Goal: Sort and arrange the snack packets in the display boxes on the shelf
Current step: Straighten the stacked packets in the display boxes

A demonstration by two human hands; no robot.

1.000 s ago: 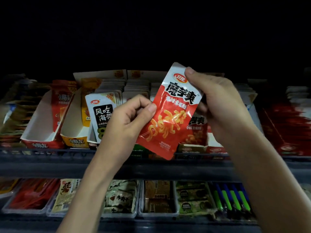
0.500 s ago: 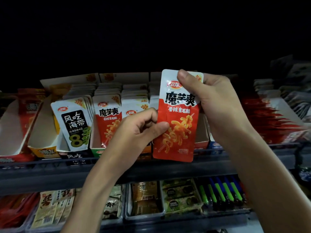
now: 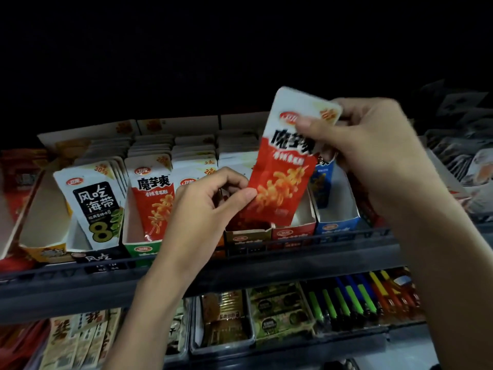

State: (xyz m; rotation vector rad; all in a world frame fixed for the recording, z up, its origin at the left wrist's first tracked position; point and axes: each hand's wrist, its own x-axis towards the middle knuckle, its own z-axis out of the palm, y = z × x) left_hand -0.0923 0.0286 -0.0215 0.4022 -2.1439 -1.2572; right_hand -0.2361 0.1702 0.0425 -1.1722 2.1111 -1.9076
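**Red konjac packet held in both hands above the display boxes**

The red packet [image 3: 282, 177] is held up in front of the shelf, tilted with its top leaning right. Its top is white with a red oval logo. Below that are the black characters 魔芋爽, blurred and partly under a thumb, above a picture of orange strips. The right hand [image 3: 373, 156] pinches the white top, thumb across the front. The left hand [image 3: 205, 209] pinches the lower left edge between thumb and forefinger. The hands are apart, each clamped on the packet. The packet's lower end hangs over the front ends of a brown-fronted box [image 3: 245, 236] and a red-fronted box [image 3: 293, 232]; I cannot tell whether it touches either.

To the left, a green-fronted box [image 3: 138, 248] holds a row of upright packets. The front one [image 3: 154, 198] is red and reads 魔芋爽 clearly under the same oval logo. Further left a box with a black front [image 3: 98, 257], marked 风吃, holds white packets [image 3: 93, 204] that read 风吃海带, with a large 8 and a yellow corner marked 30%. Beside that stands a yellow-fronted box [image 3: 45, 252], open towards the front. To the right, a blue-fronted box [image 3: 337, 225] holds a blue packet [image 3: 322, 182] standing at its back.

All the boxes sit behind a dark shelf rail [image 3: 266, 268]. Below it, clear trays [image 3: 224, 343] hold dim packets whose writing is unreadable, and a row of green, blue and yellow sticks [image 3: 346, 300].
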